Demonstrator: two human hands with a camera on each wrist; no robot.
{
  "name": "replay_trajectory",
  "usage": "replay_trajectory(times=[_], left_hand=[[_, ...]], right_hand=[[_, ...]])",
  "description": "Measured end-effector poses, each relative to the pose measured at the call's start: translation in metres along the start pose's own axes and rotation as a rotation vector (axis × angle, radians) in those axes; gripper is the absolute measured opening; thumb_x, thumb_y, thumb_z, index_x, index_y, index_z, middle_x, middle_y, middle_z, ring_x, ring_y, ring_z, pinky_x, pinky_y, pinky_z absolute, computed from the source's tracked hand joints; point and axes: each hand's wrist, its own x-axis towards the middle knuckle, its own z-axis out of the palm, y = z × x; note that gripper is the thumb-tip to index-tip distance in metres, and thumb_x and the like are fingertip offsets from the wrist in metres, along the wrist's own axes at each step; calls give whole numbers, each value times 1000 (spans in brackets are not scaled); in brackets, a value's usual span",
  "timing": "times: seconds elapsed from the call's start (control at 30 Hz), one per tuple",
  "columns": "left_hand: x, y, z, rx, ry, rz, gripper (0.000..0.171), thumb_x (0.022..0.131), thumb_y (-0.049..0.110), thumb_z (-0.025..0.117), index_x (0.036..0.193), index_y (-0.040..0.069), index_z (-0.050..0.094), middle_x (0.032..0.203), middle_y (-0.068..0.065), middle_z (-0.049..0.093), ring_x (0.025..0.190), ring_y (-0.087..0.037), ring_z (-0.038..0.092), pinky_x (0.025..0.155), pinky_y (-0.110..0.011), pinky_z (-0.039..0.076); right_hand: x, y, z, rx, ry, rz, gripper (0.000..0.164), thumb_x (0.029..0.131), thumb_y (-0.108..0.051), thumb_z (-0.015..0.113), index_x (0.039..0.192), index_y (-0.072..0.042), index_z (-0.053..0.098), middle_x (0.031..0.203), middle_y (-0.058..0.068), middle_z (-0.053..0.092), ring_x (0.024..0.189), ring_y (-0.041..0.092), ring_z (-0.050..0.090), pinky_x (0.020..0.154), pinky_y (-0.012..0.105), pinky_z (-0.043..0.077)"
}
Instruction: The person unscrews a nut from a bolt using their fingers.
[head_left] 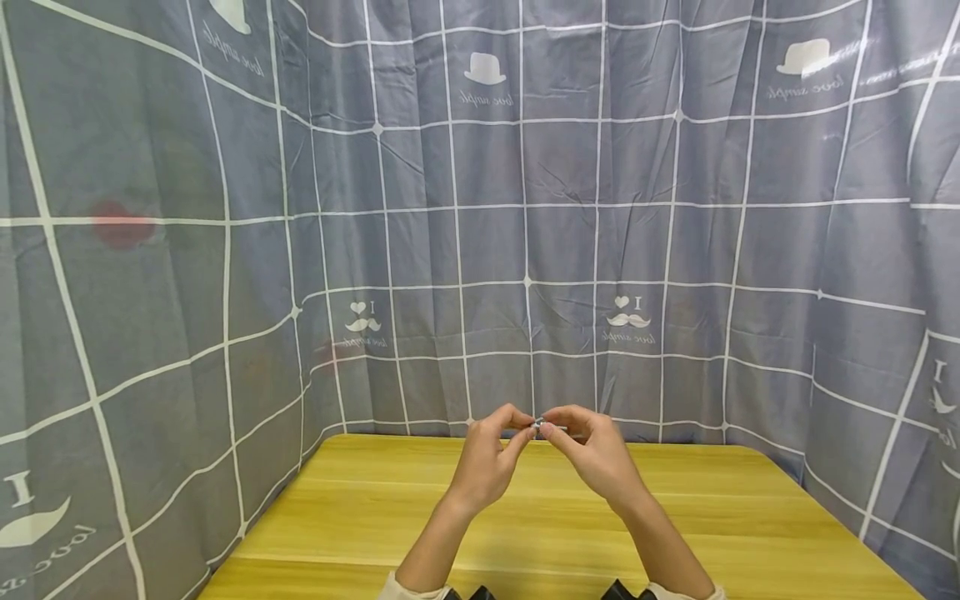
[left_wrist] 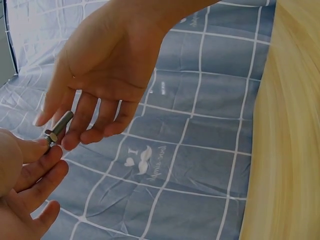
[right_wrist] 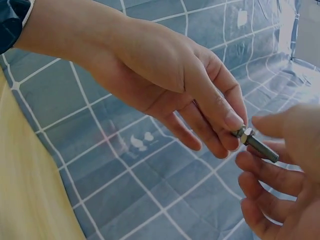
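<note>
A grey metal bolt [right_wrist: 263,149] with a hex nut [right_wrist: 247,135] on its thread is held up between both hands, above the table's far edge in the head view. My left hand [head_left: 480,465] pinches the head end between thumb and fingertips, which mostly hide the head. The threaded end points towards my right hand [head_left: 597,457]. In the right wrist view, the right thumb [right_wrist: 272,123] stands apart from the nut, and the right fingers curve loosely below the bolt. The left wrist view shows the bare thread between the right thumb and forefinger.
The yellow wood-grain table [head_left: 390,508] lies under the forearms. Grey curtains [head_left: 562,242] with white grid lines hang behind and on both sides, close to the table's far edge.
</note>
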Motion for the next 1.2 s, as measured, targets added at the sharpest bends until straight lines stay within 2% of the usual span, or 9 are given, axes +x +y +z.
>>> replay_trajectory(times=[0.33,0.43,0.53,0.67,0.73,0.83,0.97,1.07,1.2], left_hand=[[-1,-3,1,-8,10,-21,5,102,11,66,103,7,69,104,-3,75,104,-25,70,85,-44,59],[-1,-3,1,-20,19,-29,5,102,12,67,103,7,70,103,-1,75,103,-23,71,98,-65,47],[0,-3,1,-7,30,-19,6,102,14,68,103,8,70,102,1,75,102,-22,71,104,-83,20],[3,0,0,10,35,-5,6,101,15,68,103,9,70,100,3,76,102,-21,71,104,-87,5],[4,1,-1,11,40,-1,5,101,13,69,103,9,70,100,3,76,102,-21,71,104,-87,6],[5,1,-3,2,40,-4,5,100,10,69,104,7,70,101,0,76,101,-23,72,107,-75,31],[5,1,-3,-10,36,-6,5,100,8,69,104,5,70,103,-3,75,101,-24,72,80,-42,61],[5,2,-3,-8,36,3,5,101,10,69,103,5,70,103,-3,76,101,-24,72,82,-42,60],[5,2,-3,3,37,17,5,101,11,69,103,7,70,102,-2,76,101,-23,72,97,-62,49]], right_hand=[[0,3,1,44,-9,-105,13,98,-9,72,111,-8,75,107,6,74,96,22,72,83,34,59],[-1,4,2,15,34,-72,17,99,-14,73,115,-9,74,110,5,72,97,20,72,87,37,57],[0,3,2,-14,59,-35,19,101,-22,71,115,-10,75,110,3,74,98,19,70,87,42,56],[1,0,2,-21,49,-43,17,102,-24,69,109,-11,78,104,-1,75,96,20,70,83,41,55],[2,-1,3,-15,39,-66,13,101,-20,70,108,-11,77,104,-1,74,95,20,70,82,39,56],[3,-2,4,-8,41,-100,14,98,-11,73,112,-9,75,108,1,74,100,23,71,85,39,58],[3,-1,6,-11,54,-103,29,97,-15,76,125,-8,70,118,8,72,109,27,68,91,44,56],[2,-1,7,-16,59,-72,30,100,-24,73,125,-8,71,121,8,71,111,30,67,94,50,55],[1,-1,9,-20,65,-66,20,102,-24,69,114,-9,76,116,4,73,109,32,68,94,55,54]])
